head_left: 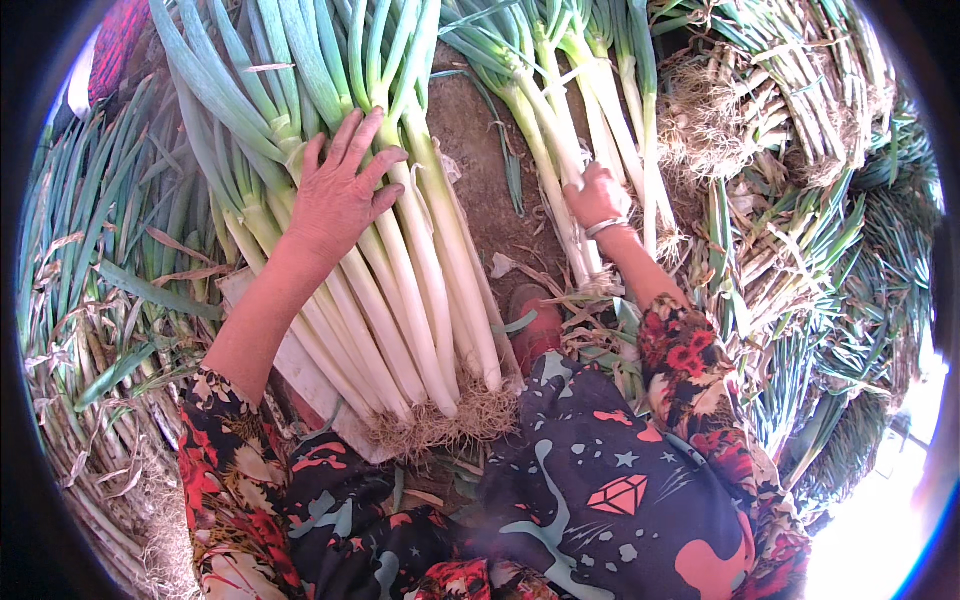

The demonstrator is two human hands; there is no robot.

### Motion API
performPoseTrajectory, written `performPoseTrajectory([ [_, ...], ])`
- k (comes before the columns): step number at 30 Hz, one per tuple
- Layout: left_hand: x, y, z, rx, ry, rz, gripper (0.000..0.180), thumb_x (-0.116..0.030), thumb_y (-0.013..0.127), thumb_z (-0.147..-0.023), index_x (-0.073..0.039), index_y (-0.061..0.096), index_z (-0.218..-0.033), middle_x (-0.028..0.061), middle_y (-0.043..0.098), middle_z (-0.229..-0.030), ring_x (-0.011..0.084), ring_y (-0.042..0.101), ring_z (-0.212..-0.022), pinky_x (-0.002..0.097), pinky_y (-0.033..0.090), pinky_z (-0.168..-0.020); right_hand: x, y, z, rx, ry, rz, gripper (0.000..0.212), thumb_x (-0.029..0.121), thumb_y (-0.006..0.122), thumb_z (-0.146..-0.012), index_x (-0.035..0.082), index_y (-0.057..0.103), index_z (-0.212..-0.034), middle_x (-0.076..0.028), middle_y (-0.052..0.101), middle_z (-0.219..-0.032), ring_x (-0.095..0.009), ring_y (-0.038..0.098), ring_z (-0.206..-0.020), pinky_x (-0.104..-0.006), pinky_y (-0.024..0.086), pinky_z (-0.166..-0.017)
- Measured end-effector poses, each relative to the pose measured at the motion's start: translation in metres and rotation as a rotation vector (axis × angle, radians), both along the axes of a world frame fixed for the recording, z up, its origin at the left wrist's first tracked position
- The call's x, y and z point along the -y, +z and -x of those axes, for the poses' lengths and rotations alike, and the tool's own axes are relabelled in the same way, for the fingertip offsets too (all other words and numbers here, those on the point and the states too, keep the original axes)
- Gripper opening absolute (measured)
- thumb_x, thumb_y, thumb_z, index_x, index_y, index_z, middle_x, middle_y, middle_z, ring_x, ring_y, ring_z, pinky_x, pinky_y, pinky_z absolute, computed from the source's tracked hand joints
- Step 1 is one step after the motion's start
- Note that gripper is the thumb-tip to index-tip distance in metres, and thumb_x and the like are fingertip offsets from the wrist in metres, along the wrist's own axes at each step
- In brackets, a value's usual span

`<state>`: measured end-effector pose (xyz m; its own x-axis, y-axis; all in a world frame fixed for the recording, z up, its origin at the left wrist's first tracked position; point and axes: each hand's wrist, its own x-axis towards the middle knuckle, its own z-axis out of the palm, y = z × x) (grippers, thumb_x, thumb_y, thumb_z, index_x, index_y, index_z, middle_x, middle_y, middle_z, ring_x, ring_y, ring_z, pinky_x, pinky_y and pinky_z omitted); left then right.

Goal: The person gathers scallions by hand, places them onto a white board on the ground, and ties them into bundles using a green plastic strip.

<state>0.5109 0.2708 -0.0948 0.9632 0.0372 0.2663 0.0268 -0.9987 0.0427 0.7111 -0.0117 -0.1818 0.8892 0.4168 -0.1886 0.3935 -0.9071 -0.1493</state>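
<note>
A thick row of large green onions [400, 290] lies in front of me, white stalks and shaggy roots toward me, green leaves pointing away. My left hand [345, 185] rests on top of them where the white turns green, its fingers stretched out and spread. To the right, on the ground, lies a smaller, looser group of green onions [625, 130]. My right hand [598, 198] is closed around a green onion [548, 145] at the left of that group, at its pale lower stalk. The palm side of that hand is hidden.
The row lies on a pale board [305, 375]. Piled green onions [110, 260] fill the left side; bundles with roots showing [720, 120] are heaped at the right. A reddish-brown shoe [537, 325] shows between the two groups, near dry leaf scraps on the bare soil [470, 130].
</note>
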Motion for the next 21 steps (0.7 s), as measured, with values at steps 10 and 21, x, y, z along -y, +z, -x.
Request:
performPoseTrajectory([
  [10, -0.006, -0.008, 0.005, 0.035, 0.0, -0.09, 0.035, -0.04, 0.057, -0.082, -0.028, 0.053, -0.114, 0.003, 0.038, -0.139, 0.022, 0.034, -0.127, 0.047, 0.025, -0.101, -0.015, 0.098, -0.021, -1.106, -0.598, -1.146, 0.023, 0.026, 0.063, -0.083, 0.006, 0.054, -0.088, -0.004, 0.053, -0.063, -0.012, 0.046, -0.048, -0.0242, 0.037, -0.039],
  [21, -0.011, -0.009, 0.008, 0.086, 0.002, -0.032, 0.031, -0.035, 0.061, -0.081, -0.023, 0.055, -0.109, 0.0015, 0.043, -0.132, 0.0221, 0.039, -0.122, 0.0456, 0.031, -0.093, -0.054, 0.196, 0.049, -1.185, -0.241, -1.63, 0.026, 0.028, 0.046, -0.095, 0.003, 0.046, -0.103, -0.001, 0.042, -0.071, -0.009, 0.038, -0.059, -0.0216, 0.036, -0.046],
])
